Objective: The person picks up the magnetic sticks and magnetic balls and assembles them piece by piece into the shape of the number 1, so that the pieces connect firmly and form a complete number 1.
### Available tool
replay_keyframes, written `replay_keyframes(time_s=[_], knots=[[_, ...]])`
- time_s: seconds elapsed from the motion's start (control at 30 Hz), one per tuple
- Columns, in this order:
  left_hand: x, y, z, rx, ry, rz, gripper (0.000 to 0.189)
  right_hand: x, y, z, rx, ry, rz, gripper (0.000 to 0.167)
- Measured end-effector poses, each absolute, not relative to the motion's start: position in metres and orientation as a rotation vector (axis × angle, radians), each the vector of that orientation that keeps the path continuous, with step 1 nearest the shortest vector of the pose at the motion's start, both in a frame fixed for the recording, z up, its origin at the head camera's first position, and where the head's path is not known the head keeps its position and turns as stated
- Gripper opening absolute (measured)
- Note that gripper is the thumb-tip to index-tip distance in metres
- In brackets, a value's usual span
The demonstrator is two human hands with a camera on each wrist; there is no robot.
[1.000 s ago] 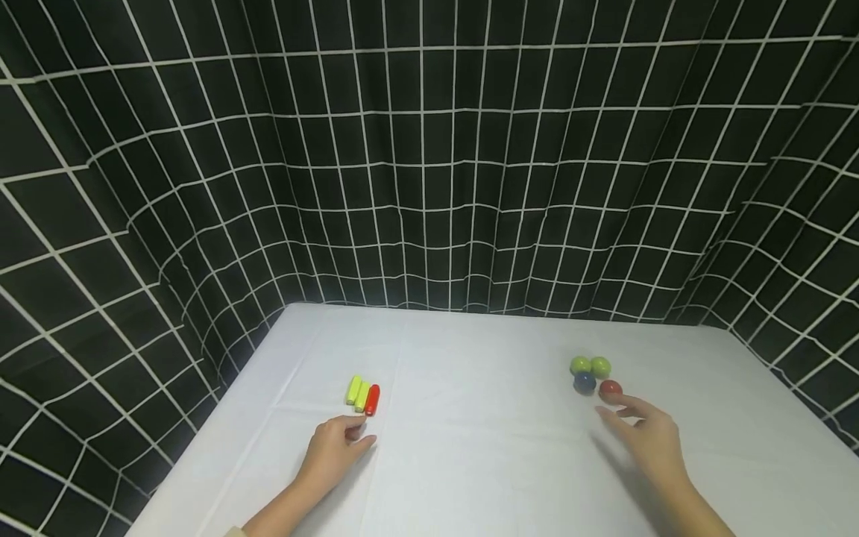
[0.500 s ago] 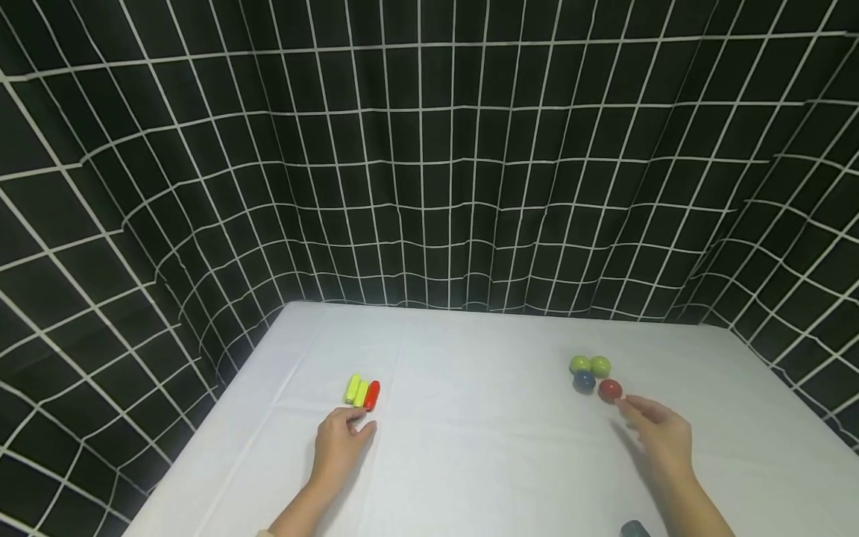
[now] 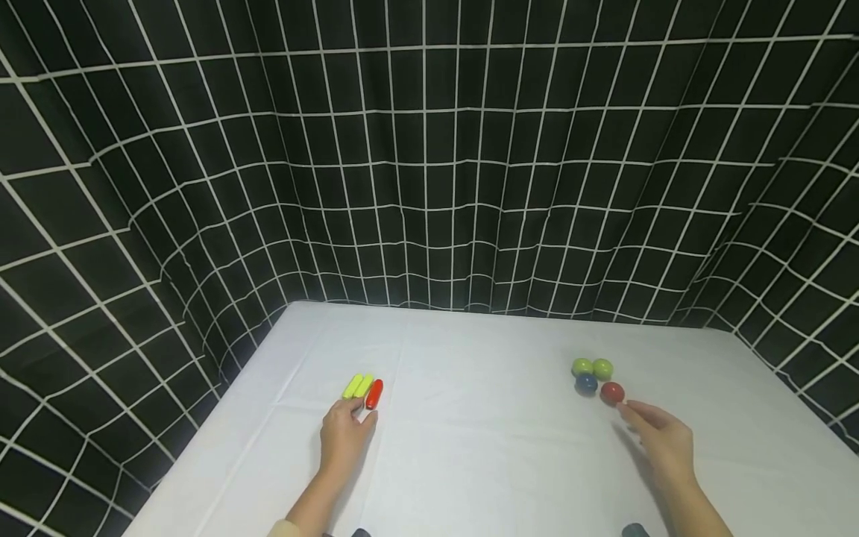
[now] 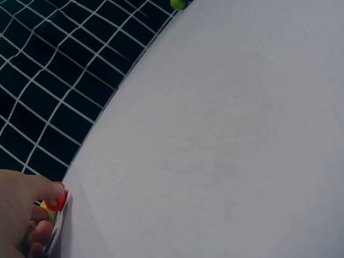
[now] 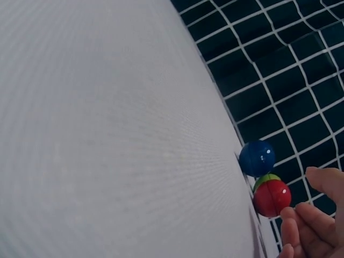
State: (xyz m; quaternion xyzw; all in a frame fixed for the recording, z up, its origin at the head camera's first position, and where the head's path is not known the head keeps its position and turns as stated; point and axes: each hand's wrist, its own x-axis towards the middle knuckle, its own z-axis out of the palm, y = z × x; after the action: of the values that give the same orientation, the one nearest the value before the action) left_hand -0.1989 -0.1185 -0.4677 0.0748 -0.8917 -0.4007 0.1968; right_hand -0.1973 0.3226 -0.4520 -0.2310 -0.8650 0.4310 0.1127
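Note:
On the left of the white table, a short red stick with rounded ends [image 3: 374, 394] lies beside two yellow sticks [image 3: 353, 386]. My left hand [image 3: 344, 440] has its thumb and index finger at the near end of the red stick, pinching it. The left wrist view shows the thumb against the red stick [image 4: 55, 200]. At right, a red ball [image 3: 612, 393] lies close to a blue ball [image 3: 586, 385] and two green balls [image 3: 602, 368]. My right hand [image 3: 664, 444] is at the near right of the red ball, thumb apart from the fingers and fingertips right by the ball [image 5: 272, 198].
A white cloth covers the table [image 3: 483, 447], with a wide stretch of it between the sticks and the balls. Black curtains with a white grid [image 3: 443, 186] hang behind the table and along both sides.
My left hand has moved forward onto the red stick, and a gap has opened between it and the yellow sticks. My right hand has drawn slightly right and back from the red ball.

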Motion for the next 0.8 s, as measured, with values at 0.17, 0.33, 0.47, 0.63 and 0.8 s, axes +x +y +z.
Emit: replay_keyframes(time_s=[0.17,0.33,0.47,0.63,0.8], knots=[[-0.205,-0.115,-0.471,0.23,-2.483,-1.094,0.035,-0.202,0.328,-0.457,-0.709,-2.504,1.274,0.062],[-0.209,-0.112,-0.474,0.258,-2.462,-1.072,0.033,-0.205,0.334,-0.462,-0.701,-2.467,1.297,0.064],[-0.211,-0.11,-0.475,0.27,-2.444,-1.056,0.03,-0.208,0.337,-0.465,-0.631,-2.495,1.271,0.065],[-0.213,-0.108,-0.474,0.261,-2.432,-1.038,0.029,-0.214,0.338,-0.469,-0.542,-2.513,1.234,0.065],[-0.217,-0.107,-0.474,0.275,-2.43,-1.046,0.032,-0.223,0.337,-0.469,-0.516,-2.532,1.202,0.066]])
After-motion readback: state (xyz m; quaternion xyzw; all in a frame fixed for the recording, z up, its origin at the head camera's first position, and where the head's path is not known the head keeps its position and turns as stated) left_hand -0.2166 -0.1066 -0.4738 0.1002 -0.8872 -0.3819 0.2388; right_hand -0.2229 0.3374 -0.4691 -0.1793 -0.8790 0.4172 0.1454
